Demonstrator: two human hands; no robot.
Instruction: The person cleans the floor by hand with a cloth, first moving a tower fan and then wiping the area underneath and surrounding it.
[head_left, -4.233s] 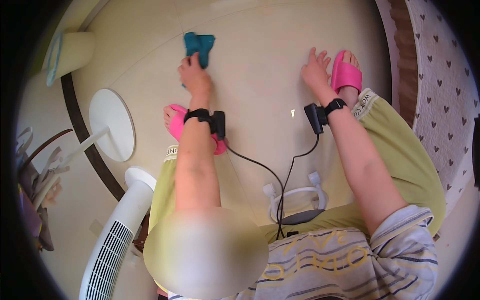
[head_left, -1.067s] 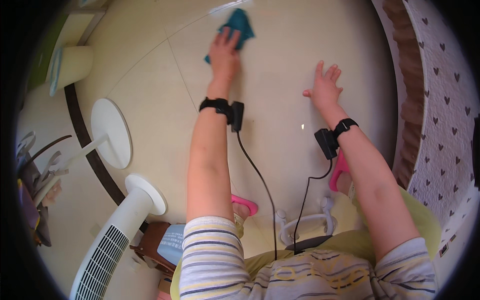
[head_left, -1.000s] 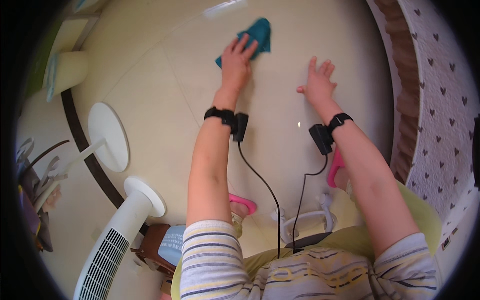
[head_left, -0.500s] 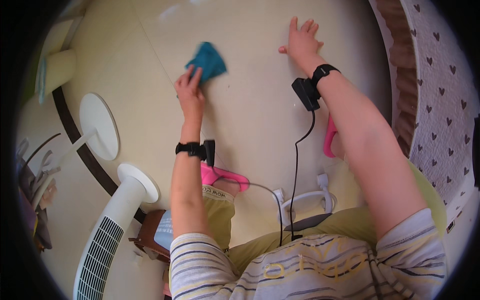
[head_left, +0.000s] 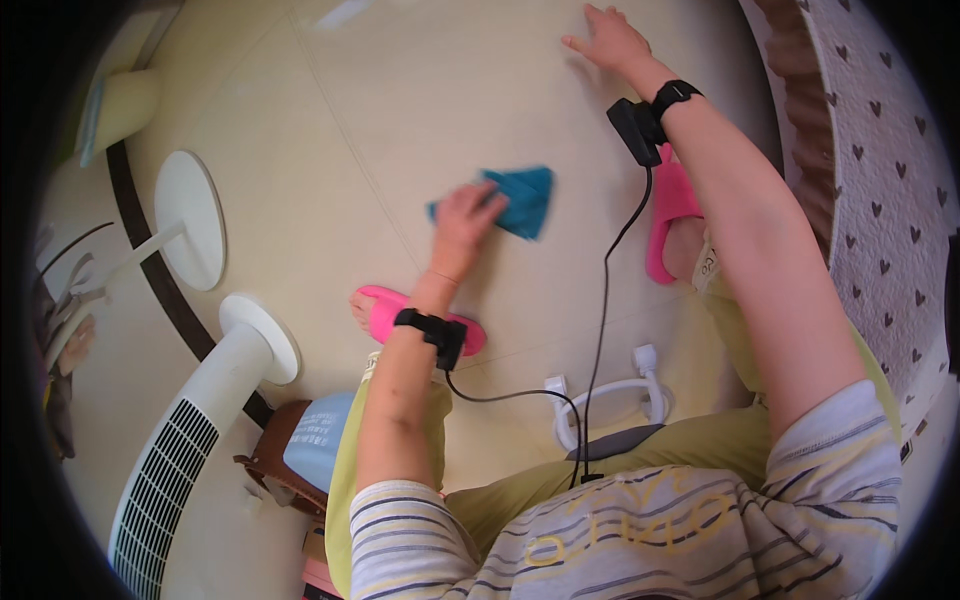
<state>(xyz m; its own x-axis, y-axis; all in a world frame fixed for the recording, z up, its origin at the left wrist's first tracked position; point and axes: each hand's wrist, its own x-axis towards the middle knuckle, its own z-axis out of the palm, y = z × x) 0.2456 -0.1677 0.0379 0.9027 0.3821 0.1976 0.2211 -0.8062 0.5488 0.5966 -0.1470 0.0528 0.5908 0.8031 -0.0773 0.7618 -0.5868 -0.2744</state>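
My left hand (head_left: 466, 222) presses a teal cloth (head_left: 524, 200) against the pale tiled floor (head_left: 390, 110). Its fingers are closed over one side of the cloth, while the rest fans out flat to the right; both are a little blurred. Farther off and to the right, my right hand (head_left: 610, 42) holds nothing. Its fingers are spread, with the fingertips at or just above the floor. Each wrist wears a black strap with a small black box, and a thin black cable (head_left: 603, 330) runs from each toward my waist.
At the left stand a white tower fan (head_left: 190, 440) and a white round base on a pole (head_left: 192, 220). A patterned bed cover with hearts (head_left: 880, 180) hangs at the right. Pink slippers (head_left: 385, 312) are on my feet. A white low stool (head_left: 610, 400) sits between my legs.
The cloth and my left hand have slid to the right and nearer to me. My right hand has reached slightly farther away. My left foot has shifted left.
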